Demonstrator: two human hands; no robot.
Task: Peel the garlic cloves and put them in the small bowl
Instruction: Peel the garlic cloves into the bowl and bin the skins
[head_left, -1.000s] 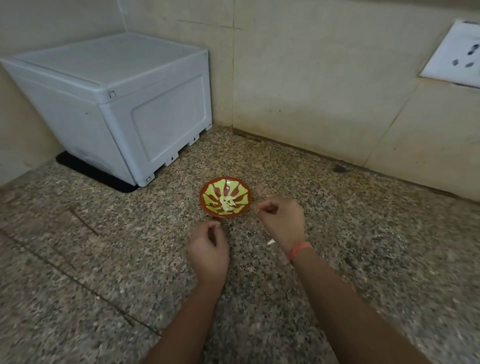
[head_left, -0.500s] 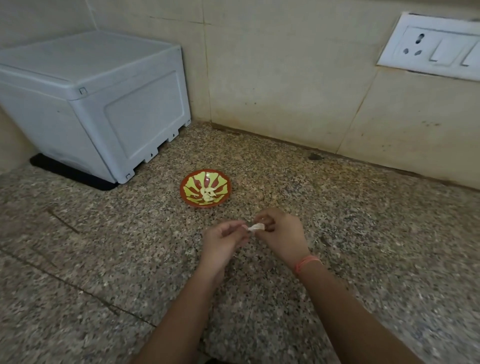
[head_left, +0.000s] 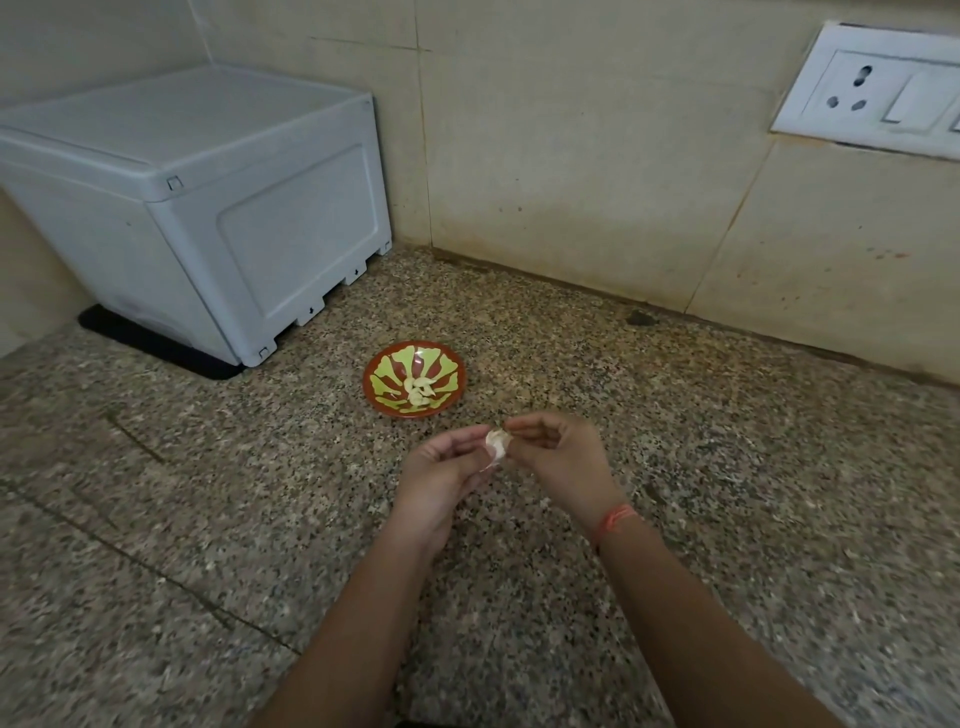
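Fingertips of left hand (head_left: 441, 470) and right hand (head_left: 558, 457) pinch one garlic clove (head_left: 496, 444) between them; slippery skin could drop it short of small bowl (head_left: 414, 385) just beyond.

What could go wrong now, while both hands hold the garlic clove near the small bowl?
1. The garlic clove is pinched between the left hand and right hand over the counter, not over the small bowl; if it slips, it probably lands on the stone.
2. Its papery skin could drop among the peeled cloves in the bowl.
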